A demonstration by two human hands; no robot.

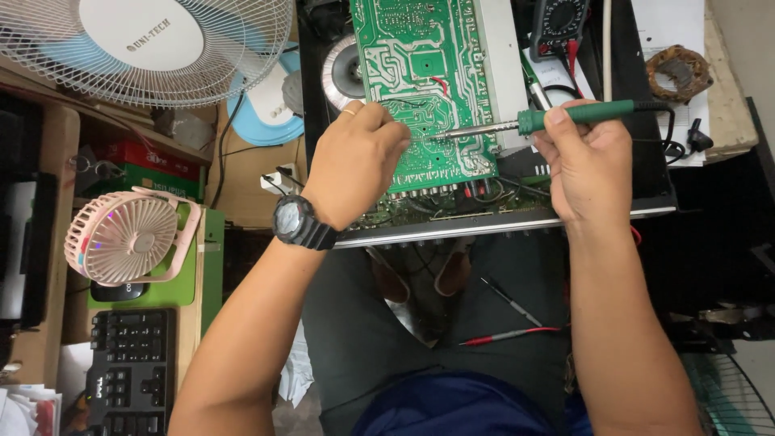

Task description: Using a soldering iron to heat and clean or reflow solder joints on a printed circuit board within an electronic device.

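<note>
At the upper middle of the frame, a green circuit board (424, 89) lies solder side up inside an open metal chassis (500, 222), and both hands work over it. The right hand (585, 165) has its grip clamped on the green handle of a soldering iron (557, 119), whose metal shaft points left so that the tip sits at the board just beside the left hand's fingertips. The left hand (355, 161), with a black wristwatch (300, 222) on the wrist, is bunched with fingers pinched together at the board; what it pinches, if anything, is too small to tell. This looks like soldering work at one joint. I judge the next move calls for a steady tip on that single pad, clear of the neighbouring traces. Both forearms rise from the lower edge, wrists bent down toward the board. A red probe (508, 335) lies on the person's lap, and a multimeter (557, 24) sits at upper right.
</note>
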